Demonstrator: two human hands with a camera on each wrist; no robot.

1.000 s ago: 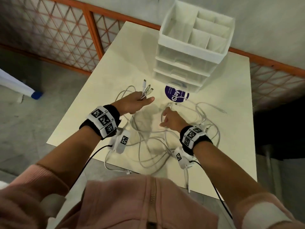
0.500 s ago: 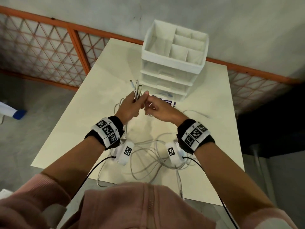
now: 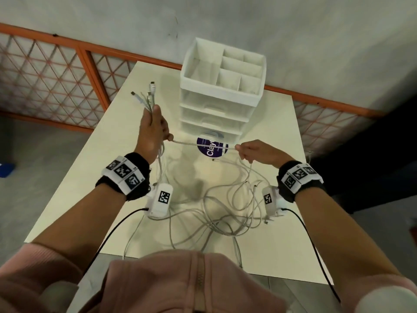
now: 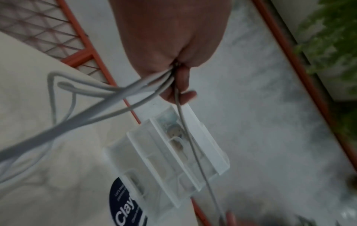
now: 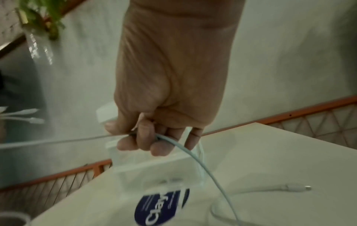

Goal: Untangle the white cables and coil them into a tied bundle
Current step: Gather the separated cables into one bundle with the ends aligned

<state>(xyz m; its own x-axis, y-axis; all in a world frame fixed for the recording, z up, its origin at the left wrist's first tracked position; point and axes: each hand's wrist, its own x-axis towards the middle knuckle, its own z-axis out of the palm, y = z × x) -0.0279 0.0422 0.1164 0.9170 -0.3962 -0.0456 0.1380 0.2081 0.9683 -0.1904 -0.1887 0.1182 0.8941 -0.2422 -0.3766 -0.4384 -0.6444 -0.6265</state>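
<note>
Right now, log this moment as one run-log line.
left hand: grips cable ends, raised | right hand: pinches one cable, taut between hands | tangle: on table | bundle: not coiled

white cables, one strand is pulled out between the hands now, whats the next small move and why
Probably draw the right hand further right, sliding along the strand it pinches. The left hand grips the gathered plug ends, and the rest of the white cables lie looped on the table.

A semi-outdoor spot, perhaps a balcony or terrace: a cream table (image 3: 94,154) stands against an orange lattice railing (image 3: 52,73) and bare grey concrete wall (image 3: 316,30), with green foliage (image 4: 332,38) at the left-wrist view's upper right.
</note>
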